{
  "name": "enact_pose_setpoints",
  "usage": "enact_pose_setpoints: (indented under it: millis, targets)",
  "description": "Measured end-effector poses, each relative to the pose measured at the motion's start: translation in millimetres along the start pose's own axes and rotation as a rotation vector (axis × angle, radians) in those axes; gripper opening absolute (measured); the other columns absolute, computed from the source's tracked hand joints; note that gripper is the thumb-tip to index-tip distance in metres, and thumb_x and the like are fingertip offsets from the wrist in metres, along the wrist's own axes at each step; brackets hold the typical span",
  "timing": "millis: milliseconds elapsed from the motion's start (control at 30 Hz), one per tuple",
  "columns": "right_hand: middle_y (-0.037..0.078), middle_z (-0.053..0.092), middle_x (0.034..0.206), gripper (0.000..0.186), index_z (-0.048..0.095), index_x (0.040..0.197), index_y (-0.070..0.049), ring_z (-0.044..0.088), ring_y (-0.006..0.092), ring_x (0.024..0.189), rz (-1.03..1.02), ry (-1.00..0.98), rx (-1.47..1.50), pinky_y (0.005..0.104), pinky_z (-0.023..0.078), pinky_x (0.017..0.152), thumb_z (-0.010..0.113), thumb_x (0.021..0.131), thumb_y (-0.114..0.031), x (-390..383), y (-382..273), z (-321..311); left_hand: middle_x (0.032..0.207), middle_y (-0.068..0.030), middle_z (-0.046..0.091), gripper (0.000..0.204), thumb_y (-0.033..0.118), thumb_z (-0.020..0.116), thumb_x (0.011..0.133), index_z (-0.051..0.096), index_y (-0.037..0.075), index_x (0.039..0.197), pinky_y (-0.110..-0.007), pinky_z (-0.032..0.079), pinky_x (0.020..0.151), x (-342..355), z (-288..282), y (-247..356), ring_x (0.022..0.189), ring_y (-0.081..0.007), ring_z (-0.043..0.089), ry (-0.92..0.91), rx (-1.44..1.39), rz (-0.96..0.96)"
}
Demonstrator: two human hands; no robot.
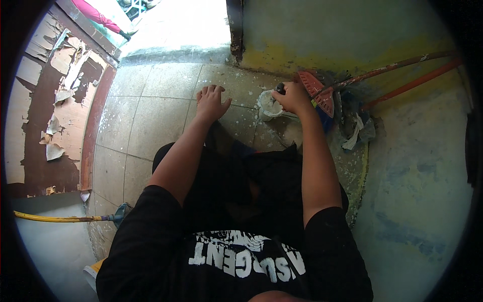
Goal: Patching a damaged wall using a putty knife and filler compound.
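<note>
My right hand (pixel 294 96) is closed around a dark handle that dips into a small white pot (pixel 268 104) standing on the tiled floor near the wall's foot. What the handle ends in is hidden inside the pot. My left hand (pixel 210 102) rests flat on the paint-speckled tiles (pixel 151 116) with its fingers spread, a short way left of the pot. I am crouched low, with my dark-clothed legs beneath both forearms.
A red dustpan (pixel 317 90) and orange-red long handles (pixel 402 75) lean against the stained wall at right, with rags (pixel 354 128) below. A peeling brown door (pixel 55 110) stands at left. A yellow-handled tool (pixel 60 218) lies lower left. Another person's pink sleeve (pixel 95 15) shows outside the doorway.
</note>
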State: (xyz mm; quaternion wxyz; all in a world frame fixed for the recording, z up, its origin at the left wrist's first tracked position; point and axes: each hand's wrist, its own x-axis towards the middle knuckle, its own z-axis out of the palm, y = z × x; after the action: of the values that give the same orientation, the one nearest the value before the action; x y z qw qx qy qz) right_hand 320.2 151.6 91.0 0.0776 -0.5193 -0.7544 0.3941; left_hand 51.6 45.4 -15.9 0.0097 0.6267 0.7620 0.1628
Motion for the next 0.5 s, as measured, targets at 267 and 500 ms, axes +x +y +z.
enact_pose_setpoints:
  millis: [267,500]
  targets:
    - [0.026,0.069,0.086,0.04,0.068,0.091,0.005,0.068,0.0411,0.086,-0.158,0.153,-0.156,0.0468,0.053,0.077,0.072,0.083,-0.034,7,13,5,0.13,-0.0108,0.057,0.049,0.045,0.068,0.086,0.06,0.014,0.124,-0.046,0.03,0.11,2,-1,4,0.129,-0.0299,0.046,-0.009,-0.011,0.004]
    - [0.025,0.07,0.089,0.037,0.068,0.096,0.004,0.069,0.0386,0.087,-0.13,0.186,-0.108,0.0448,0.053,0.077,0.071,0.084,-0.031,6,23,-11,0.129,-0.0111,0.057,0.049,0.045,0.067,0.087,0.06,0.014,0.125,-0.046,0.029,0.11,3,-2,11,0.129,-0.0297,0.045,-0.002,-0.018,0.012]
